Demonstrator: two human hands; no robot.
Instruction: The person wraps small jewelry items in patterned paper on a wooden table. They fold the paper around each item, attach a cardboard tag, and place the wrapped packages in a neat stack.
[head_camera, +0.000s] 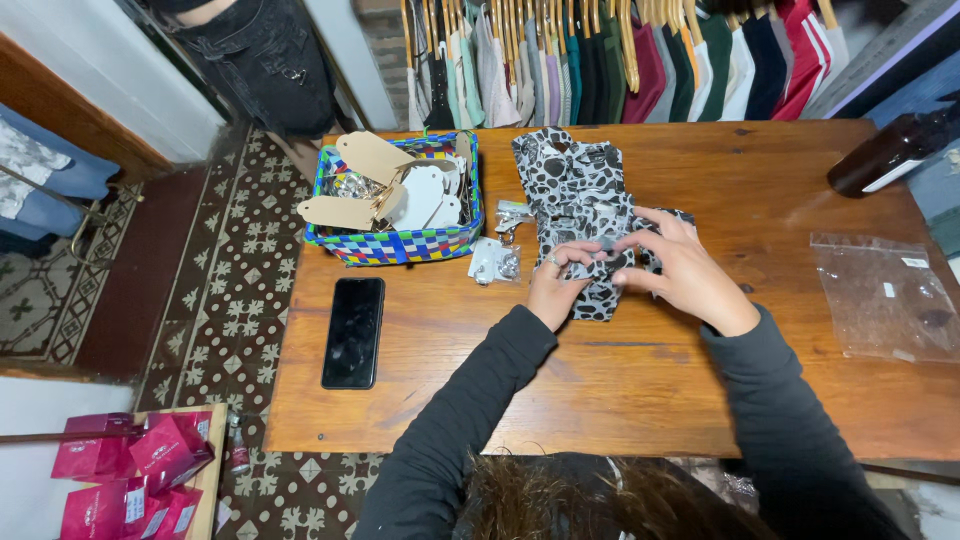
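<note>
Two hands meet on a folded black-and-white patterned garment (580, 200) lying mid-table (640, 380). Left hand (556, 285) pinches a fold at its lower edge, fingers closed on the cloth; right hand (688, 270) grips the same edge, fingers curled over it. Just left: a small clear packet (495, 260), then a checkered woven basket (400, 243) of paper tags. Black phone (353, 332) nearer the table's front. Clear plastic bag (885, 295) well right.

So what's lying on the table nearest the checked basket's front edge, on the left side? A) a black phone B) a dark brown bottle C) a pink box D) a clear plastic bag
A: the black phone lies face up just in front of the checked basket, left of the left hand.
</note>
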